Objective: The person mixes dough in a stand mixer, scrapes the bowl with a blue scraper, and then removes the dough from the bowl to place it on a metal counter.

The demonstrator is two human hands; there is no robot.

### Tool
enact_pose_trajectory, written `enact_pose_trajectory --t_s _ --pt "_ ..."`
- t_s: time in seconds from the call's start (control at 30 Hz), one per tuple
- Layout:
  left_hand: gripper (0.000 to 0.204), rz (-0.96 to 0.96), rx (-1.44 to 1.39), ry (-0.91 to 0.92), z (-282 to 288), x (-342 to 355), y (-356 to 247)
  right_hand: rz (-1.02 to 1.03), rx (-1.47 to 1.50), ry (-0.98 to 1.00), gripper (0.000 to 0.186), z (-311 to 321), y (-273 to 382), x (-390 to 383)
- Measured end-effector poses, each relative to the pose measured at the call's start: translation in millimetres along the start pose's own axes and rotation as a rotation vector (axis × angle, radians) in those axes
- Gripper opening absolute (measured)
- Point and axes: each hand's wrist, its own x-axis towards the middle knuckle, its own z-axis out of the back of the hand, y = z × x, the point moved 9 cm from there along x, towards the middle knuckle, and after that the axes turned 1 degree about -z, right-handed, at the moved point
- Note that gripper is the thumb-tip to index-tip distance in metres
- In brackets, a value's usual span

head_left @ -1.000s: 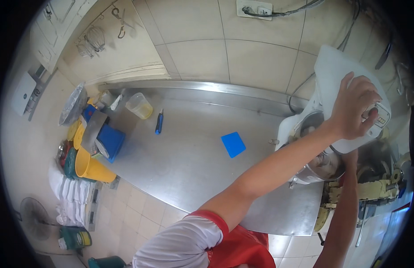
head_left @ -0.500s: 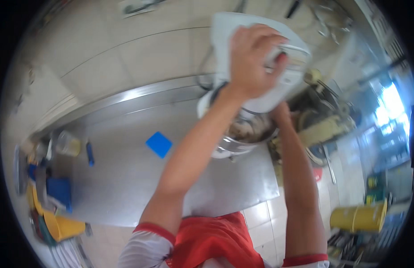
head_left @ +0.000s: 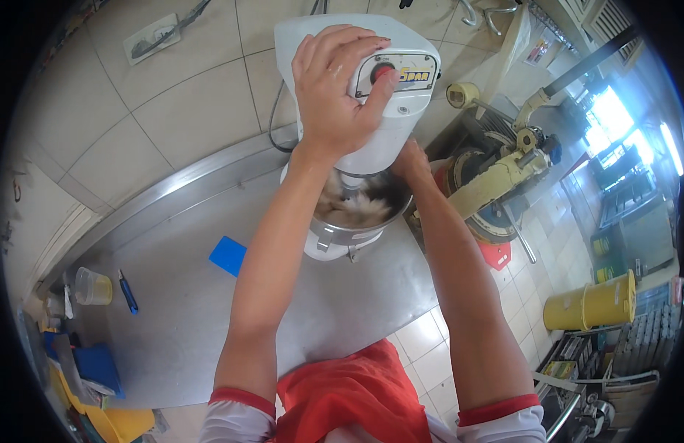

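Wears short white sleeves (head_left: pixel 239 424) with red cuffs (head_left: pixel 498 410) and creased red apron (head_left: pixel 353 399) in front; left hand (head_left: pixel 331 100) and right hand (head_left: pixel 410 161) are bare.

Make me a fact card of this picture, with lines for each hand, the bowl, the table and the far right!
Left hand: spread on the white mixer, thumb at the red knob
Right hand: by the bowl, partly hidden; grip unclear
Bowl: metal, under the mixer's head, pale contents blurred
Table: metal, with flat blue piece, clear tub, slim blue tool
Far right: yellow bin
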Motion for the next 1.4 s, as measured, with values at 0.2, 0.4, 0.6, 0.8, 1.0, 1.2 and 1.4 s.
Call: enact_pose_trajectory --t_s 0.2,0.4,0.6,0.8,1.0,1.2,1.4 --pt "0.030 0.011 -0.003 0.007 -3.9 0.9 -1.7 0.023 0.025 -0.003 0.037 1.0 -4.6 2.0" --pt "0.030 0.006 -0.008 0.007 -3.8 0.8 -1.6 -0.029 -0.014 0.009 0.037 8.3 -1.1 -3.7" --pt "0.030 -0.003 -0.004 0.012 -1.3 -0.5 -0.9 -0.009 -0.015 0.020 0.038 3.7 1.8 -3.4" --pt "0.031 0.013 -0.007 0.021 -5.0 1.3 -3.2 0.004 -0.024 -0.005 0.038 2.8 -5.8 0.4" --pt "0.031 0.021 -0.030 0.015 -1.8 -2.2 0.0 -0.024 -0.066 0.045 0.037 -1.6 -3.5 -1.0" --pt "0.032 0.021 -0.016 0.029 -5.7 -1.5 -0.4 -0.006 -0.037 0.040 0.038 2.4 -3.1 -2.3" --pt "0.032 0.016 -0.022 0.024 -6.5 -2.0 0.5 -0.014 -0.054 0.034 0.038 -1.3 -9.3 4.4"
